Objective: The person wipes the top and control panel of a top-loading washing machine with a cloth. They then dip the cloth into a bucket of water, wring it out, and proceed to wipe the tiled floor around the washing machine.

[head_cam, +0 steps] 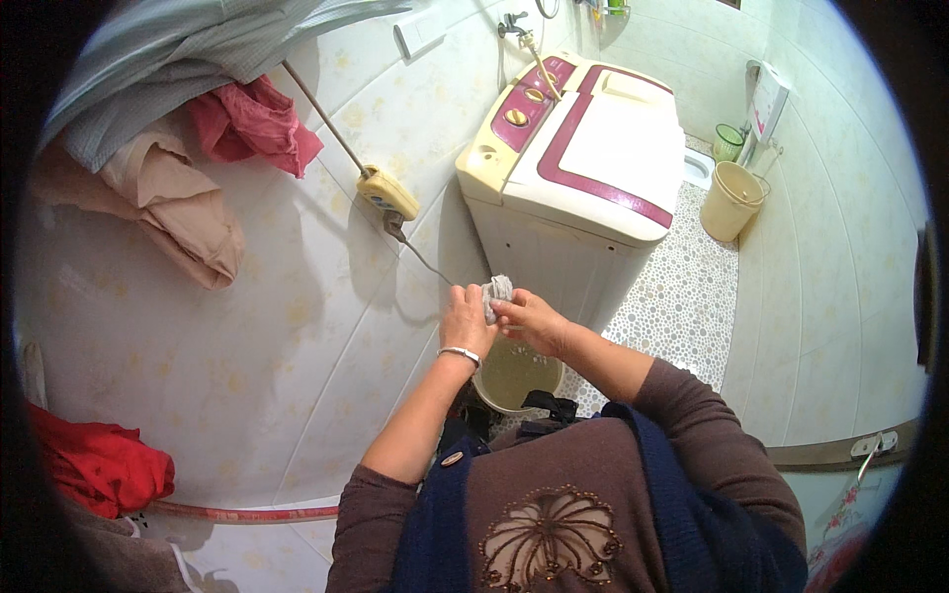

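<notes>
A small bunched grey cloth (498, 290) is held between my two hands, above a bucket of cloudy water (517, 374). My left hand (468, 322), with a pale bracelet at its wrist, grips the cloth from the left; its fingertips are hidden. On the other side my right hand (535, 320) pinches the cloth between thumb and fingers. Just beyond both hands stands a twin-tub washing machine (578, 263) with a white and dark pink top.
A yellow power strip (388, 194) hangs by the left wall with a plug in it. Pink cloth (256, 126) and beige cloth (185, 215) hang at upper left, red cloth (104, 459) lower left. A beige bucket (730, 200) stands on the pebble-patterned floor (689, 296). A door handle (871, 456) is at right.
</notes>
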The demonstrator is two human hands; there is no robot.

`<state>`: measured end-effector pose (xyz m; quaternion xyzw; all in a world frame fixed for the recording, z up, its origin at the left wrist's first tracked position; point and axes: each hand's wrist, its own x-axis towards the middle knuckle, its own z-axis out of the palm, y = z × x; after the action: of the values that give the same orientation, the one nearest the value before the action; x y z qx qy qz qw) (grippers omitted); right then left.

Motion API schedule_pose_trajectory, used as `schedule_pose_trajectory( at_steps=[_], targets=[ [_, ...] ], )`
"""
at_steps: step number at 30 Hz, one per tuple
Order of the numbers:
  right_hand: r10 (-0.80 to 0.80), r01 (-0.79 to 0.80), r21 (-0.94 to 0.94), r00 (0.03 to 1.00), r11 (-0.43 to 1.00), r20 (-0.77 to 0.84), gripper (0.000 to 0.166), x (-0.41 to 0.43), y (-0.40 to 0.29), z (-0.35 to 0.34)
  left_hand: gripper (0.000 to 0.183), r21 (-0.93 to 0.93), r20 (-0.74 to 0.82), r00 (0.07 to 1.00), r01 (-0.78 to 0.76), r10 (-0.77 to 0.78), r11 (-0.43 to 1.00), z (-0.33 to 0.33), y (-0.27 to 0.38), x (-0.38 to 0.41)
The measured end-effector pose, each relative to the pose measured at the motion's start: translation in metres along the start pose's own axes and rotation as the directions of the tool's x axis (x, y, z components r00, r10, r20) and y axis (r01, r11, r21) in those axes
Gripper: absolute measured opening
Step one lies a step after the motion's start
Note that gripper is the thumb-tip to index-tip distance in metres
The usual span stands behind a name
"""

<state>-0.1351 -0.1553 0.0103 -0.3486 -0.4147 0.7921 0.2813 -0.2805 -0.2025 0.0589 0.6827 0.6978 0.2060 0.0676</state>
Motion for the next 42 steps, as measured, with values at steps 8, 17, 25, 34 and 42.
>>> schedule_pose_trajectory(
  at_steps=[8, 17, 25, 34, 42],
  targets=[
    [-0.143, 0.118, 0.267, 0.987, 0.957, 0.074, 0.029, -0.005, -0.009, 0.008, 0.035, -0.767, 0.451, 0.88, 0.467, -0.147, 0.441, -0.009, -0.018, 0.0],
    [-0.115, 0.115, -0.009, 0.993, 0.993, -0.012, 0.029, -0.012, -0.016, 0.005, 0.027, -0.586, -0.126, 0.96, 0.132, -0.251, 0.8, 0.004, -0.056, 0.002],
    [-0.145, 0.246, -0.426, 0.956, 0.87, 0.256, 0.038, -0.039, -0.045, -0.013, 0.021, -0.971, -0.007, 0.895, 0.099, -0.445, 0.216, -0.045, -0.041, 0.012],
    [-0.332, 0.411, -0.635, 0.91, 0.654, 0.248, 0.066, -0.047, -0.051, -0.005, 0.027, -0.861, -0.202, 0.979, -0.169, -0.018, 0.479, -0.082, 0.011, 0.013],
    [-0.254, 0.322, -0.54, 0.946, 0.777, 0.2, 0.029, -0.038, -0.05, 0.0, 0.026, -0.587, -0.331, 0.936, -0.307, 0.123, 0.749, -0.098, 0.023, 0.018]
  ],
)
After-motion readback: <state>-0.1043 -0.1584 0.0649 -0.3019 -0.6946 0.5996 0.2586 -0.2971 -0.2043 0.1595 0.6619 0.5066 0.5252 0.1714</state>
